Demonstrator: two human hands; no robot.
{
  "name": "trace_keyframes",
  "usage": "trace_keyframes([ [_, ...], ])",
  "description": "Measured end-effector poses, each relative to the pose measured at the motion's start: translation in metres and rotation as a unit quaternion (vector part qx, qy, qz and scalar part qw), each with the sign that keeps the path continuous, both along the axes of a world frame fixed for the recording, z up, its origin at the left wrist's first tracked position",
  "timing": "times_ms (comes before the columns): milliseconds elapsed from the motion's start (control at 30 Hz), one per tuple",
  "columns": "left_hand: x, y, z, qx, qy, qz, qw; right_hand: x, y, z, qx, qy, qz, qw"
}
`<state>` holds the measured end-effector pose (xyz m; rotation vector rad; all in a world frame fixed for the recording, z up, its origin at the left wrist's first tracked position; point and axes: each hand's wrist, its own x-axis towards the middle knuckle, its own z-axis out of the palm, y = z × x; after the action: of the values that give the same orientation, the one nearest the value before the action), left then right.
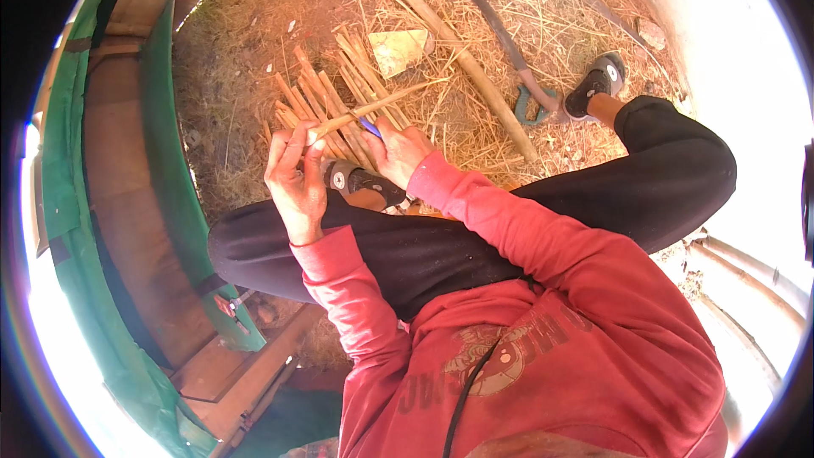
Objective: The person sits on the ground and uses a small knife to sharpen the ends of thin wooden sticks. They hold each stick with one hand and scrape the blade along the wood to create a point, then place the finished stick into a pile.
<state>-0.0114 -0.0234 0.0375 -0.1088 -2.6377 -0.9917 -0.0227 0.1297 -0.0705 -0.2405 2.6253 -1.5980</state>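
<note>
Between my hands lies a pale wooden stick (398, 95), slanting up to the right with a thin far end. My left hand (297, 170) pinches its near end between fingers and thumb. My right hand (401, 153) is closed round a knife with a blue handle (370, 126), its blade against the stick and mostly hidden. Just beyond and below the stick, several split wooden strips (315, 92) lie side by side on the straw-covered ground.
A long pole (462, 55) crosses the ground ahead. To its right lies a machete (509, 42) beside a green strap loop (532, 108). A yellowish flat piece (397, 51) rests near the strips. A green-edged wooden structure (127, 161) stands left; a pale wall (721, 25) rises right.
</note>
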Motion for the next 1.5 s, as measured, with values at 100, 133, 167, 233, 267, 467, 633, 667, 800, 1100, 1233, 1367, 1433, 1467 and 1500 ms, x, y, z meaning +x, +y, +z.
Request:
trace_keyframes([
  [100,0.003,-0.002,-0.006,0.02,-0.011,-0.004,1.0,-0.001,-0.004,0.005,-0.012,-0.021,0.011,1.0],
  [133,0.003,-0.002,-0.006,0.032,-0.014,-0.011,0.999,0.003,-0.002,0.012,-0.014,-0.026,0.012,0.999],
  [167,-0.001,-0.004,-0.002,0.02,-0.006,-0.012,1.0,0.004,-0.002,0.017,-0.016,-0.031,0.014,0.999],
  [233,-0.003,0.006,0.002,0.011,-0.001,-0.02,1.0,0.003,0.0,-0.005,0.009,-0.058,-0.02,0.998],
  [267,0.0,0.002,0.002,-0.034,0.015,-0.019,0.999,0.002,0.005,-0.015,0.011,-0.072,-0.005,0.997],
  [467,-0.001,0.008,-0.004,0.016,-0.003,-0.016,1.0,0.005,-0.003,0.004,-0.028,-0.054,-0.041,0.997],
  [633,-0.003,-0.001,-0.005,0.025,0.019,-0.008,0.999,-0.001,-0.009,-0.007,0.015,-0.024,-0.018,0.999],
  [667,0.002,-0.002,-0.008,0.042,-0.001,-0.011,0.999,0.001,-0.006,-0.01,0.02,-0.018,-0.017,1.0],
  [800,0.0,-0.004,-0.005,0.023,0.013,-0.012,1.0,-0.006,0.014,-0.098,0.053,-0.047,-0.029,0.997],
  [1100,-0.001,-0.001,-0.009,0.041,0.007,-0.014,0.999,-0.004,-0.006,-0.028,-0.008,-0.096,-0.035,0.995],
  [1233,-0.003,-0.001,-0.012,0.047,0.009,-0.016,0.999,-0.016,0.009,-0.078,0.027,-0.07,-0.022,0.997],
  [1367,-0.001,0.003,-0.008,0.046,0.0,-0.007,0.999,-0.007,0.001,-0.014,-0.024,-0.078,0.002,0.997],
  [1433,-0.003,0.0,-0.008,0.031,-0.004,-0.009,0.999,-0.01,0.01,-0.026,0.027,-0.126,-0.01,0.992],
  [1467,-0.001,0.002,-0.003,0.024,-0.019,-0.004,1.0,-0.014,0.019,-0.05,0.062,-0.132,-0.011,0.989],
  [1500,-0.002,0.002,-0.003,0.029,-0.009,-0.011,0.999,-0.019,0.022,-0.055,0.094,-0.132,-0.013,0.987],
])
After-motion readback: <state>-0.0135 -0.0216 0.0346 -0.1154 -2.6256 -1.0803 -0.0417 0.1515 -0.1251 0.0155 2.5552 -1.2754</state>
